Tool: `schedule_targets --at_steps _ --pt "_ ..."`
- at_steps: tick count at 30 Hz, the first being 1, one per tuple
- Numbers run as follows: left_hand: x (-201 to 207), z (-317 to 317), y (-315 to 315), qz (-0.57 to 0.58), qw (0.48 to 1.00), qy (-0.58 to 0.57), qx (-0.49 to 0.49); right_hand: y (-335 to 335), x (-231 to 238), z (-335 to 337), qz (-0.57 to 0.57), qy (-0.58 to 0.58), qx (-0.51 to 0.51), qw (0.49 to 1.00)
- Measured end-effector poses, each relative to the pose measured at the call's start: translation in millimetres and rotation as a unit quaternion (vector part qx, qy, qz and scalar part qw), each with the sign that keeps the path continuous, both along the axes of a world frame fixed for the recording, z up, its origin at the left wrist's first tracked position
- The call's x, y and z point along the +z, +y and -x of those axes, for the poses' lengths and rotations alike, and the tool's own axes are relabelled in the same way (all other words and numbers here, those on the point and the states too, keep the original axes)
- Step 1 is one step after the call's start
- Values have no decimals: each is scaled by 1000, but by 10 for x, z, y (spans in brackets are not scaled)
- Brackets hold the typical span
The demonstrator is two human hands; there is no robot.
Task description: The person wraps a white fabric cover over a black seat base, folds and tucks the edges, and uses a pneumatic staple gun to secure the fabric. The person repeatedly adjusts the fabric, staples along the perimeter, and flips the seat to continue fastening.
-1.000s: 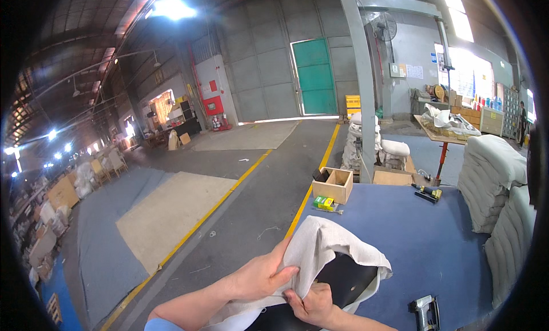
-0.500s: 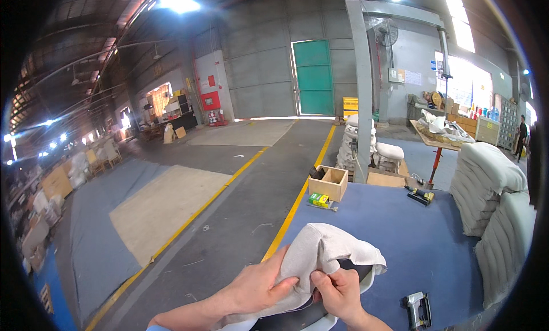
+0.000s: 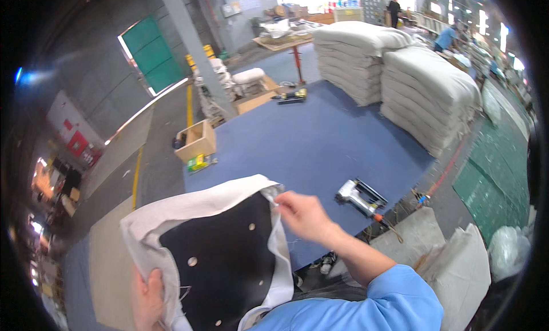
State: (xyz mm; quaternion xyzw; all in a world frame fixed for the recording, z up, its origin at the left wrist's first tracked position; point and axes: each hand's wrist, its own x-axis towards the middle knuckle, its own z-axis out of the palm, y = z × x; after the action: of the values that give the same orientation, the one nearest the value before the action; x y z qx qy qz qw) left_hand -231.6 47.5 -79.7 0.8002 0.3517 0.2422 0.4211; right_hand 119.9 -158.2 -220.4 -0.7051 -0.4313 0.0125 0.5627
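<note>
black panel [image 3: 226, 256] with beige fabric [image 3: 189, 205], gripped between both hands

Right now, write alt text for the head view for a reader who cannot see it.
A person's two hands hold a black panel wrapped in off-white fabric: the right hand pinches the fabric's edge, and the left hand grips the lower corner. Beyond, a staple gun lies on a blue table, with stacked pale cushions behind.

We see matt off-white cloth [image 3: 189, 208] wrapped over a smooth black panel [image 3: 223, 262]; at one o'clock a staple gun [image 3: 359, 196] of dull grey metal lies on the napped blue table covering [image 3: 320, 142]
</note>
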Motion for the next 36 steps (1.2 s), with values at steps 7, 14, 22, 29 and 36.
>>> schedule_targets --at_steps 7,14,22,29,36 --pt "-33 -129 275 -24 998 -38 -54 -1374 -1593 -1313 435 -25 -304 847" --pt "-21 -265 344 45 994 -71 -71 -1382 -1626 -1384 410 45 -285 865" --pt "213 -599 153 22 995 -68 -64 -829 -594 -1061 145 314 8 938" --pt "260 -729 343 -94 990 44 -94 -181 1016 62 -35 89 231 968" --pt "366 -697 144 -112 989 72 -63 266 1254 632 -97 101 371 918"
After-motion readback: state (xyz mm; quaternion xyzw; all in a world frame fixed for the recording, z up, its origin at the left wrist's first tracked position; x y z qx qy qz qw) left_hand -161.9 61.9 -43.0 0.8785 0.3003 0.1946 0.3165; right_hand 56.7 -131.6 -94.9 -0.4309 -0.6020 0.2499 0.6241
